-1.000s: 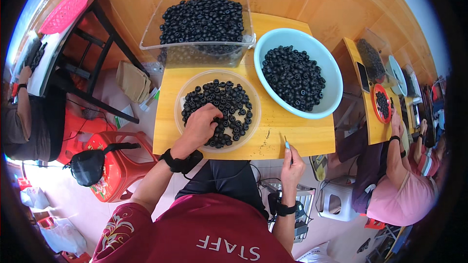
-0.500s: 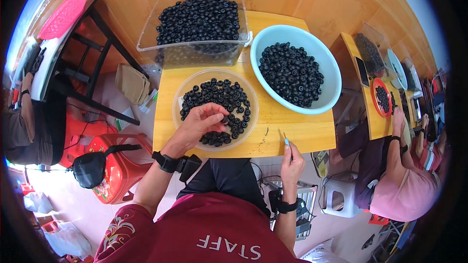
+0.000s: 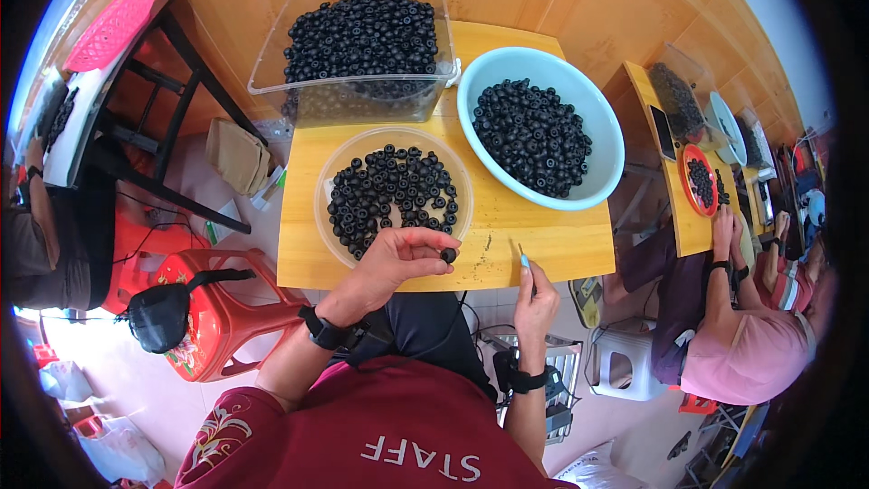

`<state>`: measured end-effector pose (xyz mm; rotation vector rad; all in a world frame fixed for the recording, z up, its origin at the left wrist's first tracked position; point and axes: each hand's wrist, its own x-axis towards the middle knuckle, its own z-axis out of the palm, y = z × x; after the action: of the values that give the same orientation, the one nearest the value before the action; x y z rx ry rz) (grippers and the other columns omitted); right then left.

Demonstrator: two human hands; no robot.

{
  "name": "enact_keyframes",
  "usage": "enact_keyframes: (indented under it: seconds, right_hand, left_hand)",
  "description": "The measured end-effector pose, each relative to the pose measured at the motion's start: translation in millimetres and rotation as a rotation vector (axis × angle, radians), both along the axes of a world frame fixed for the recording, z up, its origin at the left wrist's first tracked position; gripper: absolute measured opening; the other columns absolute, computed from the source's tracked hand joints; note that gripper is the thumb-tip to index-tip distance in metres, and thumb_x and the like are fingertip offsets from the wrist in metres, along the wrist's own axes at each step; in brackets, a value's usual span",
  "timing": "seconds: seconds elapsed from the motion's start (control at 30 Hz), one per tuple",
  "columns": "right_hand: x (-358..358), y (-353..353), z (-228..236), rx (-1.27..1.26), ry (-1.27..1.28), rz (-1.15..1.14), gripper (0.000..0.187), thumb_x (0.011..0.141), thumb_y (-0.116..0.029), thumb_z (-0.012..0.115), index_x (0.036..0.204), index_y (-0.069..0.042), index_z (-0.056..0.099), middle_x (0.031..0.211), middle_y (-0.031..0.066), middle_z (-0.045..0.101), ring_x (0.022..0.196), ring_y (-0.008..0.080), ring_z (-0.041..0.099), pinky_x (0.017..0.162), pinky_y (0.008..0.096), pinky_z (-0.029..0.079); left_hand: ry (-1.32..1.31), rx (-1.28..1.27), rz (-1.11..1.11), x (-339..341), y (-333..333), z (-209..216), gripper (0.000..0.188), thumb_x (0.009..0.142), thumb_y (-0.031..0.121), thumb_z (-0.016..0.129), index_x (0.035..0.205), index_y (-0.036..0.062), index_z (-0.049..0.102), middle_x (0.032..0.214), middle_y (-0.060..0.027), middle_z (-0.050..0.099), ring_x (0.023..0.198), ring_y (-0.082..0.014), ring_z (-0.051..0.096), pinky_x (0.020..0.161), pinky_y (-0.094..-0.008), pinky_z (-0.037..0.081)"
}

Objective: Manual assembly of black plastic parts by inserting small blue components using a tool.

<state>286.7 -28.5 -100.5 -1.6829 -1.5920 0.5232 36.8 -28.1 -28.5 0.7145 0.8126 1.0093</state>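
At the centre of the frame, the left hand (image 3: 409,258) pinches one small, round black bead-like piece (image 3: 448,255) between thumb and fingertips, in front of the lower right rim of a round, clear plastic tray (image 3: 463,195). In that tray lies a loose layer of small black ring-shaped pieces (image 3: 385,183) with holes in them, a few bare patches showing near its lower middle. To the right of the lower centre, the right hand (image 3: 536,297) has its fingers closed around a thin, stick-like tool (image 3: 523,259) with a light-blue section and a narrow brownish tip pointing up. The tip and the held piece are apart.

The tray rests on a yellow wooden worktop (image 3: 575,240). At upper centre stands a clear rectangular plastic bin (image 3: 371,109) heaped with black pieces; right of it, a round light-blue plastic basin (image 3: 605,147) holds another pile.
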Motion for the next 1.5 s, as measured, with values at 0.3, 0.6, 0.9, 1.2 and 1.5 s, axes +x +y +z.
enact_keyframes:
  seconds: [0.3, 0.6, 0.9, 1.2, 1.5]
  right_hand:
    - [-2, 0, 5, -0.018, 0.002, 0.001, 0.026, 0.092, -0.017, 0.055, 0.106, 0.001, 0.066, 0.092, 0.0255, 0.065, 0.084, 0.0399, 0.064, 0.073, 0.0415, 0.049]
    - [2, 0, -2, 0.001, 0.008, 0.001, 0.027, 0.092, -0.018, 0.054, 0.106, 0.001, 0.065, 0.092, 0.0256, 0.065, 0.085, 0.0401, 0.064, 0.074, 0.0418, 0.050]
    - [2, 1, -2, -0.029, 0.019, -0.002, 0.026, 0.092, -0.017, 0.053, 0.105, 0.001, 0.065, 0.092, 0.0242, 0.065, 0.086, 0.0389, 0.064, 0.075, 0.0403, 0.049]
    - [-1, 0, -1, 0.012, 0.038, 0.009, 0.025, 0.092, -0.017, 0.053, 0.105, 0.001, 0.065, 0.091, 0.0233, 0.066, 0.084, 0.0382, 0.065, 0.074, 0.0396, 0.049]
    - [2, 1, -2, -0.038, 0.022, -0.010, 0.026, 0.093, -0.019, 0.053, 0.104, 0.001, 0.065, 0.090, 0.0232, 0.066, 0.084, 0.0378, 0.065, 0.073, 0.0398, 0.049]
  left_hand:
    - [0.281, 0.197, 0.141, 20, -4, -4, 0.025, 0.080, -0.004, 0.066, 0.105, -0.0008, 0.062, 0.092, -0.0013, 0.063, 0.083, -0.0053, 0.059, 0.077, -0.0208, 0.050]
    - [0.516, 0.232, 0.324, -13, -19, -8, 0.024, 0.077, -0.004, 0.068, 0.099, 0.0014, 0.061, 0.091, -0.0023, 0.064, 0.079, -0.0080, 0.061, 0.073, -0.0219, 0.051]
    - [0.774, 0.013, 0.608, -116, -59, -69, 0.023, 0.076, -0.004, 0.067, 0.098, -0.0012, 0.063, 0.086, -0.0009, 0.063, 0.071, -0.0071, 0.057, 0.067, -0.0200, 0.047]
    - [1.138, 0.063, 0.592, -126, -57, -95, 0.033, 0.075, -0.003, 0.064, 0.108, -0.0004, 0.064, 0.089, -0.0062, 0.055, 0.062, -0.0096, 0.052, 0.059, -0.0232, 0.043]
    - [1.137, 0.299, 0.756, -88, -30, -34, 0.026, 0.077, -0.006, 0.061, 0.102, 0.0012, 0.065, 0.091, -0.0078, 0.057, 0.064, -0.0116, 0.054, 0.061, -0.0249, 0.045]
